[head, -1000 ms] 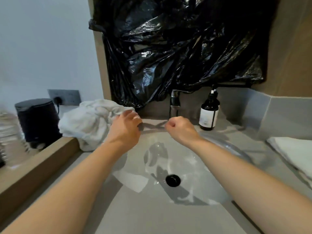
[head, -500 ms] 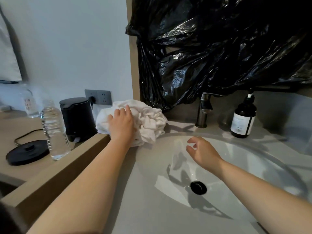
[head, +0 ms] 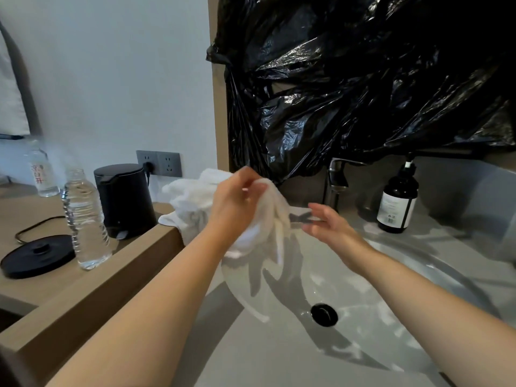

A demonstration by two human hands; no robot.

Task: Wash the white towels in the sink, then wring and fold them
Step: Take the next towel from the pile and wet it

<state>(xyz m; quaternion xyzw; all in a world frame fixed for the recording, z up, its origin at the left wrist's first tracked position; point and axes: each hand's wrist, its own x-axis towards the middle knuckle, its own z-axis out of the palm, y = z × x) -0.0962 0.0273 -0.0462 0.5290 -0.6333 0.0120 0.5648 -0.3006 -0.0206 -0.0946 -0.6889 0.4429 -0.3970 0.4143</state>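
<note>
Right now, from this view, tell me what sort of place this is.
Likely a hotel-style bathroom vanity: a sink with faucet, a pump soap bottle, white towels, plus a kettle and bottled water on the adjoining counter.

A black kettle [head: 124, 201], its base [head: 37, 255] and a water bottle [head: 85, 219] stand together; a pump bottle [head: 398, 203] sits apart.

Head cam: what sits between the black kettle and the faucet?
The heap of white towels, and the left hand gripping one hanging towel; seen in the head view.
</note>
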